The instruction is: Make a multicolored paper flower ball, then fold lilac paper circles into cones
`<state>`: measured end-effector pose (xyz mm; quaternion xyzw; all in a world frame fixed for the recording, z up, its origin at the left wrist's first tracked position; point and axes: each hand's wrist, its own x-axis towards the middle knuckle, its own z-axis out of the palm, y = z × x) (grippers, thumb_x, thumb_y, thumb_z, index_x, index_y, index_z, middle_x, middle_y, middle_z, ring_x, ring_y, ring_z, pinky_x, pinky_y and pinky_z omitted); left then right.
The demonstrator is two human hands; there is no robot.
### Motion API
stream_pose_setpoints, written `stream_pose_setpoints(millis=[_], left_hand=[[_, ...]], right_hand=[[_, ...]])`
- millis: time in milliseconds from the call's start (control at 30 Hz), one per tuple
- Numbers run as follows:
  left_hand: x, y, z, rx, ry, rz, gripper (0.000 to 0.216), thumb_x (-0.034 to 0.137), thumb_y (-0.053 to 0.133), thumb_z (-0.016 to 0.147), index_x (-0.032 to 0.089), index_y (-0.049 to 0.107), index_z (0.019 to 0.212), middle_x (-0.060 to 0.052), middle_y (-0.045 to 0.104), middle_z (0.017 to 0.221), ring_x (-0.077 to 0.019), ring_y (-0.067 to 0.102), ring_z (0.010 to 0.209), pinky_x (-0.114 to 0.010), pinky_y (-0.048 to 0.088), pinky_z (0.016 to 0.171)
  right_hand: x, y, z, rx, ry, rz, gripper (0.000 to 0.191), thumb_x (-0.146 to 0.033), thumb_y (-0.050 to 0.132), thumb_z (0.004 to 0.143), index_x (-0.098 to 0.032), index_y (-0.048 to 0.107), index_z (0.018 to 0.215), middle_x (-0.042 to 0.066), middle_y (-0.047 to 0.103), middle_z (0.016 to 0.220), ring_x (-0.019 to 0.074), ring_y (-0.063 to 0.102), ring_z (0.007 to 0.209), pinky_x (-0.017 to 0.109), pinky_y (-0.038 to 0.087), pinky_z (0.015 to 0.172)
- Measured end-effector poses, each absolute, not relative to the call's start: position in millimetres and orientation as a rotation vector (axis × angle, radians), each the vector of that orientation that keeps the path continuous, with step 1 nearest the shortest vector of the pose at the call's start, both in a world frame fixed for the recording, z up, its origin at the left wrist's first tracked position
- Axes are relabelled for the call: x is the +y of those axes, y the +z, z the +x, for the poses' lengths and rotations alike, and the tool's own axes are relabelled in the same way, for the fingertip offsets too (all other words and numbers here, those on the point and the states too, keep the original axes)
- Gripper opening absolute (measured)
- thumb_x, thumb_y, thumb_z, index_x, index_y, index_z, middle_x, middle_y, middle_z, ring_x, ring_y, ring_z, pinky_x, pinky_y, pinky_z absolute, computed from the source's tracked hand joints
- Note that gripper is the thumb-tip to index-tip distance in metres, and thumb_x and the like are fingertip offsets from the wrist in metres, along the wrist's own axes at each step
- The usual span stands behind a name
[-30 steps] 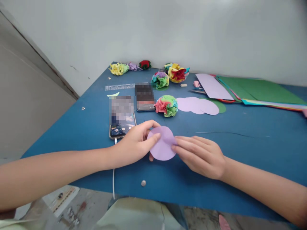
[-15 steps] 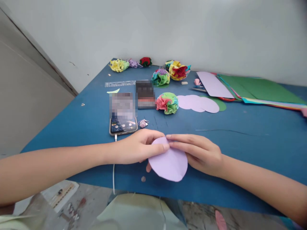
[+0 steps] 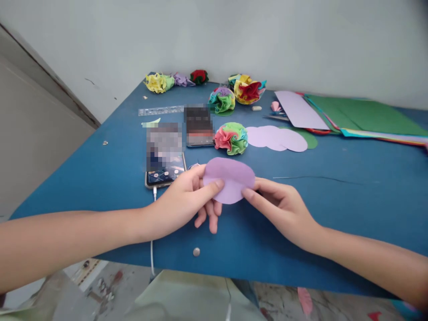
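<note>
A lilac paper circle (image 3: 230,178) is held up just above the blue table (image 3: 351,200), tilted toward me. My left hand (image 3: 187,203) pinches its left edge, thumb on top and fingers beneath. My right hand (image 3: 281,207) pinches its lower right edge with thumb and fingertips. Both hands are closed on the circle. Just behind it lies a folded paper flower in pink, green and orange (image 3: 232,138).
Two phones (image 3: 163,154) (image 3: 199,126) lie left of the hands, one with a white cable over the table edge. Further lilac circles (image 3: 277,138), more paper flowers (image 3: 247,90), a clear ruler (image 3: 160,110) and sheets of coloured paper (image 3: 361,118) lie behind.
The circle lay low and flat near the table's front edge half a second ago. Both hands have lifted it and tipped it away from me; my right hand's grip moved to its lower right edge.
</note>
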<state>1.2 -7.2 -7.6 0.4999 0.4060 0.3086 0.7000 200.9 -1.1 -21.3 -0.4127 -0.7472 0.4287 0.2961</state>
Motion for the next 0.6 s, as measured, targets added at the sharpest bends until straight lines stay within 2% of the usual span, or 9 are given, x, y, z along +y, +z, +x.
stream_pose_setpoints(millis=[200, 400, 600], left_hand=[[-3.9, -5.6, -1.7, 0.864, 0.468, 1.132, 0.024, 0.036, 0.049, 0.085, 0.013, 0.049, 0.079, -0.002, 0.058, 0.062, -0.0114, 0.061, 0.049, -0.013, 0.038, 0.036], [-5.7, -5.3, -2.8, 0.896, 0.437, 1.154, 0.027, 0.040, 0.046, 0.087, 0.014, 0.052, 0.085, 0.000, 0.058, 0.060, -0.0091, 0.058, 0.046, -0.014, 0.038, 0.037], [-5.1, -5.6, -3.8, 0.896, 0.420, 1.151, 0.027, 0.038, 0.044, 0.088, 0.013, 0.052, 0.081, 0.000, 0.057, 0.058, -0.0079, 0.055, 0.045, -0.014, 0.037, 0.038]], right_hand=[[2.0, -25.1, 204.1, -1.767, 1.172, -1.118, 0.021, -0.033, 0.048, 0.088, -0.020, 0.062, 0.098, 0.001, 0.065, 0.087, 0.0150, 0.059, 0.081, 0.024, 0.050, 0.071], [2.3, -24.0, 205.7, -1.810, 1.380, -1.074, 0.024, -0.033, 0.044, 0.090, -0.018, 0.062, 0.095, 0.000, 0.063, 0.081, 0.0112, 0.056, 0.070, 0.020, 0.046, 0.061], [0.8, -23.0, 205.3, -1.818, 1.364, -1.106, 0.023, -0.036, 0.046, 0.089, -0.018, 0.060, 0.091, -0.001, 0.061, 0.076, 0.0102, 0.055, 0.066, 0.019, 0.046, 0.057]])
